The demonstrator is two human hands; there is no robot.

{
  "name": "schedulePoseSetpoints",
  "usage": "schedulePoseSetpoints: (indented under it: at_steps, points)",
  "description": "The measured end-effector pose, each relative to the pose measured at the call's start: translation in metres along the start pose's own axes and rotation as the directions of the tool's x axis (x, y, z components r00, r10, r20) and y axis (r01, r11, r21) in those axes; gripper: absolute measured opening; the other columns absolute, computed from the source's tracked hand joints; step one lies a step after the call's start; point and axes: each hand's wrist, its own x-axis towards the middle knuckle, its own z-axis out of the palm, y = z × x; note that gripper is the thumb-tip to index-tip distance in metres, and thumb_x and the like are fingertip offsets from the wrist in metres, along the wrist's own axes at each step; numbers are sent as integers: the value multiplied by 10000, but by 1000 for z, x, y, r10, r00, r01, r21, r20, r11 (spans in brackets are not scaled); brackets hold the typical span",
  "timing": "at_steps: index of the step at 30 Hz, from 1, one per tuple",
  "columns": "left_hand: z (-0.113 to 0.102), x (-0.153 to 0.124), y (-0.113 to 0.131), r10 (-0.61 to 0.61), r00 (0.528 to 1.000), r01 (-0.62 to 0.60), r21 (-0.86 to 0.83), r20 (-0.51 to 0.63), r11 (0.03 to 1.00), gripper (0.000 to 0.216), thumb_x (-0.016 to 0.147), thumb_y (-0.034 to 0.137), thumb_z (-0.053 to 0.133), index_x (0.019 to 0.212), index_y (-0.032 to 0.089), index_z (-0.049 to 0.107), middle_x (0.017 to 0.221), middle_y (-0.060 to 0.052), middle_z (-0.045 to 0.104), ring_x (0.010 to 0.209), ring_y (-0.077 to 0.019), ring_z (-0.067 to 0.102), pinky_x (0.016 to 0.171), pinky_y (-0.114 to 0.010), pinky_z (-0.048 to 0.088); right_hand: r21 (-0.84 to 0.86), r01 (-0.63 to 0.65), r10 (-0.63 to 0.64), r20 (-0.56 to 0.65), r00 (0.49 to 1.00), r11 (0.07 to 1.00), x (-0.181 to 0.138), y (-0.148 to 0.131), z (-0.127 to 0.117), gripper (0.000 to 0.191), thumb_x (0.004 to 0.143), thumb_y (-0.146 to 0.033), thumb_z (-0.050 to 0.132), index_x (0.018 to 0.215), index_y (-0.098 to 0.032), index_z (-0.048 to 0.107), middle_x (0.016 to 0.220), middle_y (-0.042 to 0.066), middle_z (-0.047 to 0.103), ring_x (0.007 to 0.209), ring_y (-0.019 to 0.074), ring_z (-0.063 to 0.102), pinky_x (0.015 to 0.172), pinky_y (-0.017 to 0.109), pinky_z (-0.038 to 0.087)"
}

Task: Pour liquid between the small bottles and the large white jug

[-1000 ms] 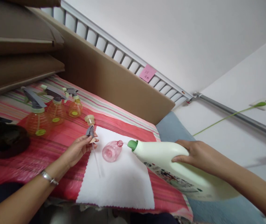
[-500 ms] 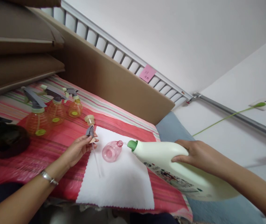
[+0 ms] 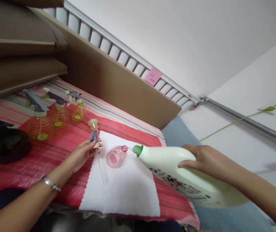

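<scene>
My right hand [image 3: 196, 158] grips the handle of a large pale green detergent bottle [image 3: 169, 161], tipped so its green spout [image 3: 137, 150] points left. A thin clear stream runs from the spout to the neck of a small pink see-through bottle [image 3: 115, 158], which stands on a white cloth [image 3: 125, 193] with no hand on it. In my left hand [image 3: 86, 153], closed fingers pinch a grey spray head [image 3: 93, 136]. Its thin dip tube [image 3: 100, 167] hangs down over the cloth's left part.
Three orange spray bottles [image 3: 59, 116] stand at the left, with a dark rounded bottle [image 3: 5, 143] nearer me. A small beige cup [image 3: 93, 123] sits behind my left hand. Cardboard [image 3: 118, 87] stands along the back, before a radiator [image 3: 113, 51].
Almost nothing differs. Both hands hold their places, and the thin stream still runs into the pink bottle's neck.
</scene>
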Motion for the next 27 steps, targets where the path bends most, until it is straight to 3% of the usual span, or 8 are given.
schedulePoseSetpoints:
  at_steps: [13,19,23,27]
  points:
    - [-1,1,-1,-3,1000,3,7,1,1000,305,804,392,660,1014,171,652,968,-49,661,735,-131,643,700,-246,504,36,-8,10,-43,999,999,0,4,3,424,696,-638,616,901,-271,674,805,24,733,749,269,659,598,326,454]
    - [-3,1,-2,0,1000,0,6,7,1000,299,808,400,658,998,169,652,979,-54,662,744,-134,649,704,-244,512,133,-9,17,-60,998,991,-1,6,12,435,689,-634,624,926,-275,688,864,19,743,789,267,667,639,321,479]
    - [-2,0,-1,1,1000,-1,5,-1,1000,306,800,394,669,1000,162,658,972,-56,665,740,-139,650,696,-244,516,281,-47,70,-73,995,959,-4,8,28,410,676,-609,642,917,-282,695,875,3,748,793,258,673,653,305,494]
    - [-3,-2,-1,10,1000,-11,-35,-24,999,303,788,367,688,1004,157,664,967,-62,680,748,-149,654,701,-254,526,447,-87,183,-175,967,890,-13,14,65,414,625,-598,665,865,-263,703,866,10,748,784,265,668,655,305,493]
